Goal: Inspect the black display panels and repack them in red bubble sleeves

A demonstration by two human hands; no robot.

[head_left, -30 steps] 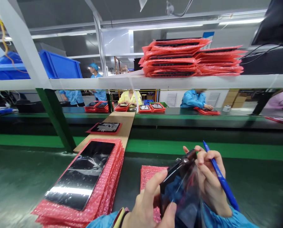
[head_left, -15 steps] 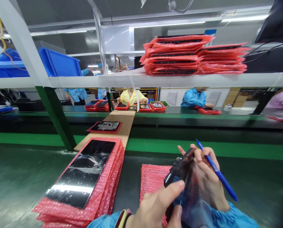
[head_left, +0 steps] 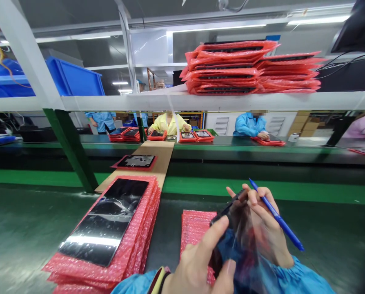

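A dark glossy screen panel (head_left: pixel 231 237) is tilted up in front of me, gripped along its near left side by my left hand (head_left: pixel 194 261), index finger and thumb on its face. My right hand (head_left: pixel 270 224) pinches a clear film (head_left: pixel 252 249) at the panel's far upper corner; the film bows away from the glass. Between the fingers of that same hand sits a blue pen (head_left: pixel 280 222), slanting down to the right. Pink bubble-wrap bags (head_left: pixel 196 224) lie beneath the panel, partly hidden by it and my left hand.
Left of my hands, another black screen (head_left: pixel 105 224) rests on a stack of pink bubble bags (head_left: pixel 144 241). Beyond it a panel (head_left: pixel 136 161) lies on a brown board (head_left: pixel 161 157) bridging the green-edged line. An overhead shelf (head_left: pixel 158 103) carries red-bagged panels (head_left: pixel 225 71). Co-workers sit opposite.
My left index finger has shifted slightly up and left along the panel. The panel's upper edge and my right hand with the pen have moved a little left.
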